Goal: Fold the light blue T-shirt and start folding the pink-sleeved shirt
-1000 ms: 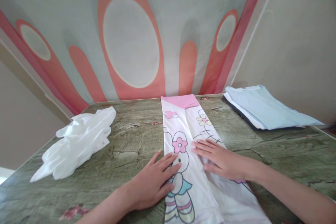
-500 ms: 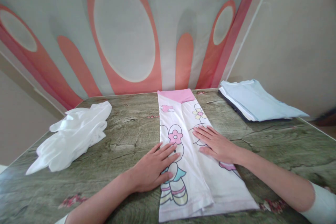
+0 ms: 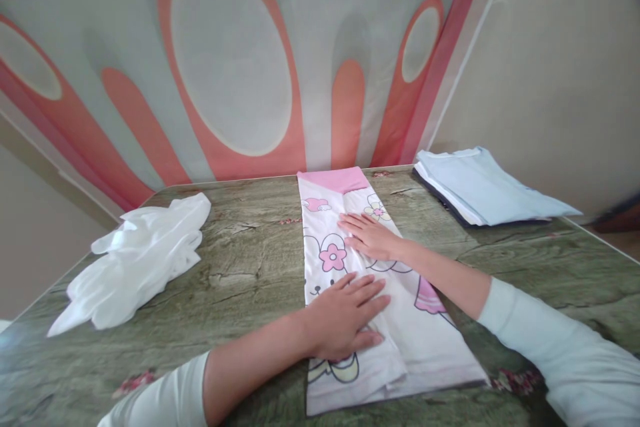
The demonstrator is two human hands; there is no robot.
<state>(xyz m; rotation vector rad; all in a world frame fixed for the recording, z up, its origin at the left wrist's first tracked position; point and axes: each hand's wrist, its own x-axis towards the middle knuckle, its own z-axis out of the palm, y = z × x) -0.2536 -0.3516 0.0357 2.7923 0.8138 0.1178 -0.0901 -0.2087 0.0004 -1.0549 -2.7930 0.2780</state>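
Observation:
A white garment with cartoon prints [image 3: 430, 353] lies folded into a long strip down the middle of the table, its pink end [image 3: 337, 179] at the far edge. A lengthwise seam where its sides meet runs along the centre. My left hand [image 3: 345, 317] lies flat on the near half, fingers spread across that seam. Farther up, my right hand [image 3: 373, 238] rests palm down on the cloth, fingers stretched out toward the left. Neither hand grips the fabric.
On the left of the wood-patterned table [image 3: 240, 320] lies a crumpled white cloth [image 3: 140, 260]. A stack of folded clothes with a light blue piece on top [image 3: 493, 187] sits at the far right. Behind the table hangs a grey and coral patterned backdrop [image 3: 235, 60].
My left hand has slid right, from the garment's left side onto its centre. My right hand has moved up and left toward the seam. The garment keeps its folded shape.

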